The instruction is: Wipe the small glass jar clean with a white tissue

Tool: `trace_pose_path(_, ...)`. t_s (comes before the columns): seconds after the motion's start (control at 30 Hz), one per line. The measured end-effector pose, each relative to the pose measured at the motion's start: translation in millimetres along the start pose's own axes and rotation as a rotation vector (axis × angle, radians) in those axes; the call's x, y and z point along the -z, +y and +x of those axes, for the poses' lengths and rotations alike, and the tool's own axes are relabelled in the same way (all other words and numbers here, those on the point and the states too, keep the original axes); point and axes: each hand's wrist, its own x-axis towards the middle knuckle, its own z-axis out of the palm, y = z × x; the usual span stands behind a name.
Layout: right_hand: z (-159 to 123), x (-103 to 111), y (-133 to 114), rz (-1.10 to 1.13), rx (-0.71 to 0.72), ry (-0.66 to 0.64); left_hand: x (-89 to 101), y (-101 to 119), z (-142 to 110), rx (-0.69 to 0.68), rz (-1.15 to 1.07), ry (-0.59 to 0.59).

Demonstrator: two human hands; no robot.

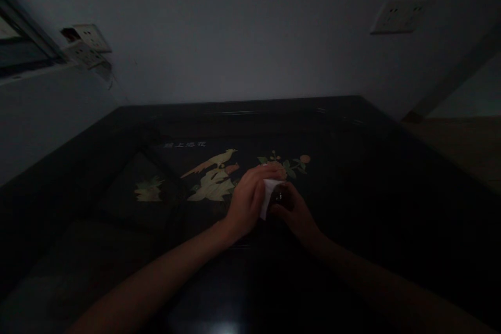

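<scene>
Over the middle of a dark, glossy tabletop (332,209), both hands meet around a small object. My left hand (250,193) is closed on a white tissue (268,195), its fingers curving over the far side. My right hand (298,215) grips a small dark, shiny object (279,197) between thumb and fingers. Its kind is hard to make out in the dim light. The tissue lies against the left side of this object. The fingers hide part of both.
The tabletop bears a bird picture (213,180), a flower picture (299,164) and pale characters (185,145). Behind it rises a wall (242,36) with a socket plate (398,16) at right and a socket (92,37) at left beside a window frame (31,36).
</scene>
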Motion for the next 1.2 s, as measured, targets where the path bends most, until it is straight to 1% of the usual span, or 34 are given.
trace_pose_path(0.13, -0.4, 3.5, -0.3, -0.014, -0.015, -0.028, -8.9, -1.9, 0.7, 0.49, -0.433, 0.196)
trace_pose_path(0.2, -0.2, 4.3, -1.0, 0.001, -0.011, -0.05, -13.2, -5.4, 1.7, 0.689, -0.665, 0.255)
trace_pose_path(0.27, 0.1, 4.1, -2.0, 0.028, -0.005, -0.068, -16.2, -9.0, 2.8, 0.812, -0.862, 0.274)
trace_pose_path(0.33, 0.4, 3.0, -3.1, 0.058, -0.001, -0.079, -17.6, -11.5, 3.6, 0.871, -0.992, 0.266)
trace_pose_path(0.37, 0.5, 2.4, -3.5, 0.069, -0.002, -0.082, -17.9, -12.1, 3.9, 0.881, -1.02, 0.264)
trace_pose_path(0.43, 0.6, 1.5, -4.0, 0.079, -0.006, -0.087, -17.6, -11.8, 4.2, 0.871, -1.003, 0.276)
trace_pose_path(0.53, 0.4, 1.0, -3.9, 0.069, -0.002, -0.084, -14.5, -7.9, 4.4, 0.771, -0.821, 0.273)
trace_pose_path(0.6, 0.0, 1.6, -3.4, 0.044, 0.006, -0.076, -10.6, -3.4, 4.3, 0.671, -0.652, 0.223)
trace_pose_path(0.67, -0.4, 2.5, -2.8, 0.014, 0.007, -0.068, -6.1, 1.4, 4.0, 0.571, -0.48, 0.143)
trace_pose_path(0.77, -0.8, 3.3, -1.6, -0.013, 0.013, -0.044, -0.4, 5.4, 3.2, 0.299, -0.212, 0.067)
trace_pose_path(0.87, -0.8, 2.7, -0.3, -0.034, 0.029, -0.018, 3.1, 4.3, 2.6, 0.012, 0.025, -0.032)
trace_pose_path(0.93, -0.6, 2.0, 0.2, -0.027, 0.035, -0.006, 4.1, 3.0, 2.5, -0.113, 0.124, -0.096)
trace_pose_path(0.97, -0.5, 1.7, 0.1, -0.019, 0.036, -0.005, 4.2, 2.8, 2.5, -0.138, 0.146, -0.111)
trace_pose_path(1.03, -0.4, 1.8, -0.7, -0.016, 0.036, -0.012, 3.3, 3.6, 2.4, -0.108, 0.128, -0.093)
trace_pose_path(1.13, -0.6, 3.0, -3.1, -0.031, 0.016, -0.034, -0.3, 5.5, 1.9, 0.064, -0.026, 0.017)
trace_pose_path(1.2, -0.7, 4.0, -4.3, -0.029, -0.009, -0.044, -3.4, 5.1, 1.2, 0.235, -0.178, 0.089)
